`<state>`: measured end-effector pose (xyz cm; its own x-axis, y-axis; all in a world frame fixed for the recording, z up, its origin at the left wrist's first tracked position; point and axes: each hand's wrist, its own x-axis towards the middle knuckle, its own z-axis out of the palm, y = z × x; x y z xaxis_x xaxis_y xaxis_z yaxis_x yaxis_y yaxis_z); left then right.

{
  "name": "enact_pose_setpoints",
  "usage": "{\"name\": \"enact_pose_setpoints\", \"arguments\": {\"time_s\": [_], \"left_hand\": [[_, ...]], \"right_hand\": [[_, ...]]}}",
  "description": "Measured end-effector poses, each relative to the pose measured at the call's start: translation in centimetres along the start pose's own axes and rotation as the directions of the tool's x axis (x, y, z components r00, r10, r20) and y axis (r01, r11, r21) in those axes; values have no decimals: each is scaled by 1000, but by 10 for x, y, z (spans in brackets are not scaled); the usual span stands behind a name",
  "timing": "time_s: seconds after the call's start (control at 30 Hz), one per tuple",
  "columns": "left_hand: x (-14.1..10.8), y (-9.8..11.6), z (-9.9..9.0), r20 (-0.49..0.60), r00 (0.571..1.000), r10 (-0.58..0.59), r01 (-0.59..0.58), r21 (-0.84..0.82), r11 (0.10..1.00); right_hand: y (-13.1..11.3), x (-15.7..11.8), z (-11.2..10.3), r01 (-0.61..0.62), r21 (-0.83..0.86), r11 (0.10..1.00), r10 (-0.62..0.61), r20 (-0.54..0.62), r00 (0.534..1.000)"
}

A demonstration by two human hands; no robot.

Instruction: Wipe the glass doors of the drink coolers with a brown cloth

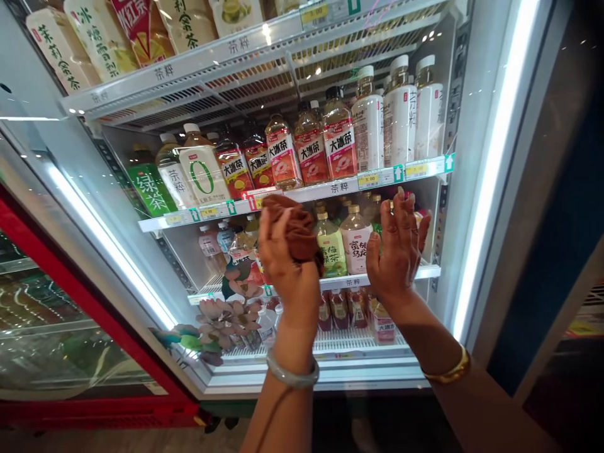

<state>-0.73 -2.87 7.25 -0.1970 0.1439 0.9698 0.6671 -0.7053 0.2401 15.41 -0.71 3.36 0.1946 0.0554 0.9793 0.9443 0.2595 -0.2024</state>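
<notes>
My left hand (285, 258) is raised in front of the drinks cooler, its fingers wrapped round a crumpled brown cloth (295, 229). To its right, my right hand (396, 245) is up with the palm facing the cooler and the fingers extended, holding nothing. Both hands are in front of the lower bottle rows, near the middle shelf edge (325, 190). Bottles with red labels (340, 145) stand on that shelf, above and between my hands. A green-labelled bottle (330, 245) and a pale pink-labelled bottle (356, 236) show between the two hands.
Large bottles (141, 31) fill the top shelf. White-labelled bottles (401, 119) stand at the right. A flower decoration (229, 321) shows at the lower left of the cooler. A red-framed cooler (108, 302) is at the left, and a bright light strip (495, 163) runs down the right side.
</notes>
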Motion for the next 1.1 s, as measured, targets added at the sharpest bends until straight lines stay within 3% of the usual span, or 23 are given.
{"name": "enact_pose_setpoints", "arguments": {"time_s": [0.07, 0.13, 0.2, 0.27, 0.33, 0.43, 0.5, 0.57, 0.63, 0.7, 0.77, 0.87, 0.93, 0.97, 1.03, 1.1], "left_hand": [[-13, 11, 10, 146, 982, 122, -114, -62, 992], [-27, 21, 20, 283, 917, 281, -249, -142, 958], [-31, 22, 21, 332, 879, 342, -303, -164, 939], [-24, 13, 14, 255, 929, 267, -257, -73, 964], [-11, -1, 2, 75, 987, 139, -143, 46, 989], [-2, -16, -8, -132, 991, 11, 4, 112, 994], [-10, -15, -5, -104, 994, 34, -23, 105, 994], [-26, -6, 4, 44, 987, 157, -159, 53, 986], [-40, 3, 13, 211, 926, 312, -306, -61, 950], [-44, 6, 15, 291, 875, 388, -365, -132, 922], [-36, 2, 11, 235, 912, 337, -326, -82, 942], [-21, -11, 4, -28, 989, 148, -146, 65, 987], [-23, -16, 4, -167, 985, 41, -26, 96, 995], [-30, -16, 5, -185, 983, 20, -2, 98, 995], [-52, -14, 12, -102, 990, 98, -89, 87, 992], [-72, -11, 18, 70, 954, 290, -294, 42, 955]], "right_hand": [[1, -1, 2, 4, 6, 1000, -4, -21, 1000], [3, -2, 2, 3, 9, 1000, -3, -25, 1000], [3, -2, 2, -3, 8, 1000, 3, -21, 1000], [3, -2, 2, -4, 19, 1000, 5, -29, 1000], [1, -1, 1, 3, 38, 999, -1, -43, 999], [0, -1, 2, 2, 47, 999, 0, -49, 999], [0, -1, 4, 1, 43, 999, 1, -54, 999], [2, -2, 5, 8, 38, 999, -6, -55, 998], [3, -2, 7, 18, 30, 999, -15, -70, 997], [4, -3, 7, 11, 22, 1000, -9, -71, 997], [3, -3, 5, -6, 19, 1000, 7, -51, 999], [1, -2, 2, -1, 24, 1000, 2, -34, 999], [2, -3, 1, 17, 36, 999, -15, -41, 999], [2, -3, 1, 21, 42, 999, -20, -44, 999], [4, -3, 3, 22, 46, 999, -20, -47, 999], [5, -3, 5, 22, 39, 999, -20, -69, 997]]}}
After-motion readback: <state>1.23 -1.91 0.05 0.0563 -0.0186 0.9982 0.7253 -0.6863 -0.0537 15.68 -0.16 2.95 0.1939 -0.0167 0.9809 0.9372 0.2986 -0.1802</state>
